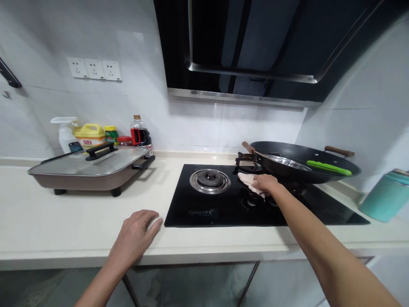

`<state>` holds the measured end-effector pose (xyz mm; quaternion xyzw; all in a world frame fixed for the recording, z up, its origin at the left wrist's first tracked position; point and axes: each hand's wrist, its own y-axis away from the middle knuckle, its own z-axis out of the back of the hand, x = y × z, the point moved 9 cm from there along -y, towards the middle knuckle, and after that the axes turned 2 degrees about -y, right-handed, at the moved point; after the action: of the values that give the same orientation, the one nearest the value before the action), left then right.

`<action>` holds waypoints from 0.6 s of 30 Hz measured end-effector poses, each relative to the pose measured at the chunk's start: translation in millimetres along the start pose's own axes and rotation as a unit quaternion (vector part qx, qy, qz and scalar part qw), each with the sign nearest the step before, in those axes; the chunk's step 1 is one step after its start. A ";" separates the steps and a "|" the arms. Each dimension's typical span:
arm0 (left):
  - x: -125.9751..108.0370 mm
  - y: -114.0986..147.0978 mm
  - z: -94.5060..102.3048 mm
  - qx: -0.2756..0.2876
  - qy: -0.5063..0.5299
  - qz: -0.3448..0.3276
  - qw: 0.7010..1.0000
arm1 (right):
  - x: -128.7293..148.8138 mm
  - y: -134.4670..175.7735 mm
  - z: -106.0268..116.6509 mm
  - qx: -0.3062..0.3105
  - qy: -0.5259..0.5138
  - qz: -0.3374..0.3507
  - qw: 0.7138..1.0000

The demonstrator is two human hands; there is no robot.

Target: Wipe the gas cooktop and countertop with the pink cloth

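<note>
The right hand (266,183) is spread over a pale cloth (246,178) on the black stove (188,204); whether its fingers grip the cloth or only press it, I cannot tell. Just below that hand is a knob (252,201). To its left sits a round burner (210,179) with nothing on it. Beyond and to the right of it stands a big wok (306,176), a green handle (330,167) lying inside; farther right is a teal canister (385,194).

The left hand (136,233) rests empty on the counter (70,226), thumb apart from its fingers, just beside the stove's near corner. Beyond it, leftward, is a lidded pan (79,182), with bottles (140,135) behind.
</note>
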<state>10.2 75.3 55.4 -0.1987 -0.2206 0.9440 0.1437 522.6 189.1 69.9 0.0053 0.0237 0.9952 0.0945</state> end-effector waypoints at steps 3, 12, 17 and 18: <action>0.8 0.0 0.4 -0.005 0.000 0.003 1.000 | -12.5 5.9 3.3 0.002 -0.008 -0.031 0.999; 3.9 -0.5 -1.2 0.002 -0.004 0.012 1.000 | -60.3 36.8 2.8 -0.009 -0.111 -0.044 0.993; 4.6 -1.1 0.0 -0.001 0.010 0.019 1.000 | -75.0 41.8 -2.1 -0.023 -0.165 -0.033 0.985; 5.3 -1.1 0.1 -0.002 0.012 0.023 1.000 | -78.2 42.3 -3.2 -0.029 -0.172 -0.034 0.984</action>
<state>5.6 78.2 54.4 -0.2155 -0.2159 0.9443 0.1238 591.5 132.7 68.3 0.1726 -0.0219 0.9760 0.1312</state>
